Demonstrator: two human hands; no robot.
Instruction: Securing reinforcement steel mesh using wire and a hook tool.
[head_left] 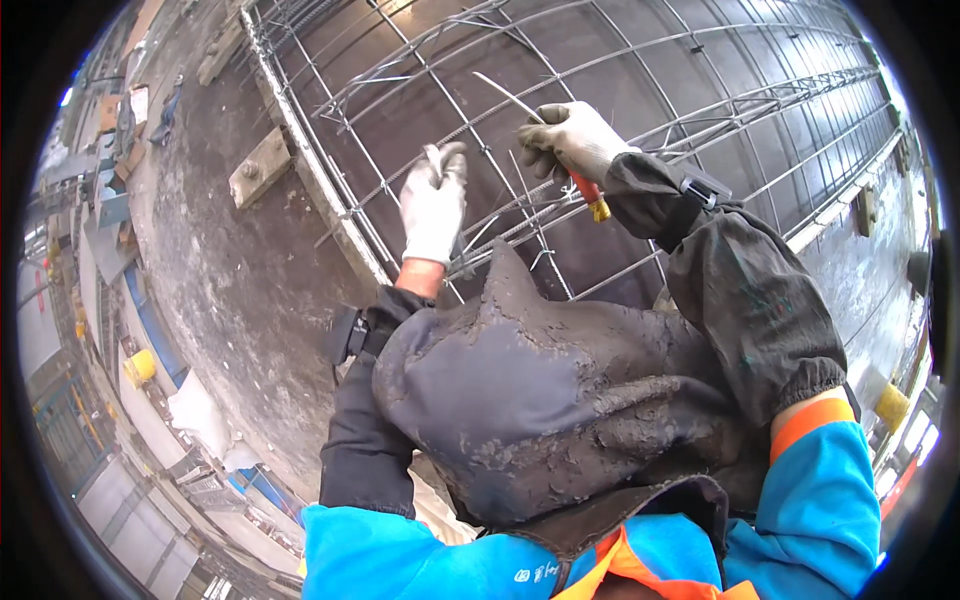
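Observation:
My right hand (582,142), in a pale work glove with darkened fingers, is closed around a rebar tying hook. The hook's thin curved metal shaft (506,95) points up and left from the fingers. Its red handle (584,187) comes out below the palm and ends in a yellow tip. My left hand (435,198), gloved the same way, hovers over the edge of the steel rebar mesh (484,149). Its fingers are curled together, and whatever they may hold is too small to make out. Both hands are above the mesh's near left corner.
A metal form edge (318,152) runs along the mesh's left side, with a block (262,168) against it on the stained concrete floor (230,270). Lattice bar trusses (740,112) rise above the mesh. A dark, mud-caked apron (500,390) covers my lap.

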